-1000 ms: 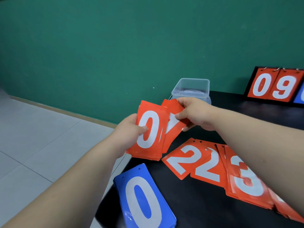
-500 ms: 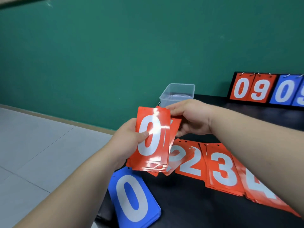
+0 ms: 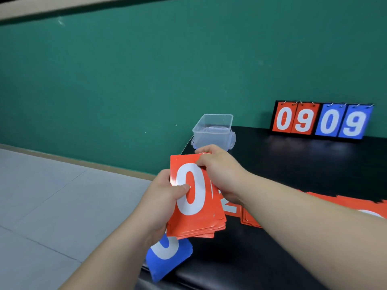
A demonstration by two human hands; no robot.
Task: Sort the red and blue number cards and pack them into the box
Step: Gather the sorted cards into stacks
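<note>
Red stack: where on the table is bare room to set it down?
Bare table between the clear box and the scoreboard, and the near strip right of the blue card. Crowded: spread red cards under the right forearm.

Black table (image 3: pixel 293 168) bears clear box (image 3: pixel 212 132), scoreboard (image 3: pixel 322 121), red cards (image 3: pixel 250 220) (blue card (image 3: pixel 169 258) overhanging).

Grips a stack of red cards (image 3: pixel 194 206), 0 on top, in the left hand (image 3: pixel 161 197), thumb on the numeral — right hand (image 3: pixel 222 170) pinching its upper edge. Below on the table (image 3: pixel 293 164): a blue card (image 3: pixel 167 256), loose red cards (image 3: pixel 249 218) rightward, a clear box (image 3: pixel 213 130) beyond — then a scoreboard (image 3: pixel 322 120) reading 09 09.
</note>
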